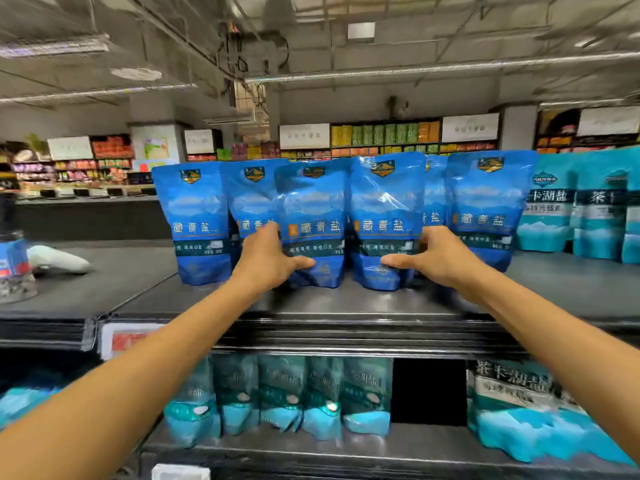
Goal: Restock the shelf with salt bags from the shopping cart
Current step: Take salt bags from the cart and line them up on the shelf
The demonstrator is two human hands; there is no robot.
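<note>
- Left hand point(268, 259) grips lower left edge of a blue salt bag point(313, 223), thumb across its front; right hand point(434, 256) grips the neighbouring salt bag point(386, 220) w/ thumb on front, fingers curled behind.
- Supermarket aisle, far shelves blurred, pipes on ceiling.
- Dark top shelf point(346, 303): both bags upright in a row of blue bags, teal bags point(547, 202) to right.
- Lower shelf: more teal bags point(280, 393).

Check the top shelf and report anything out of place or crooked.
A white object lies flat on the top shelf at far left, away from the bags. The two blue salt bags held by the left hand and right hand overlap unevenly, not yet squared.
</note>
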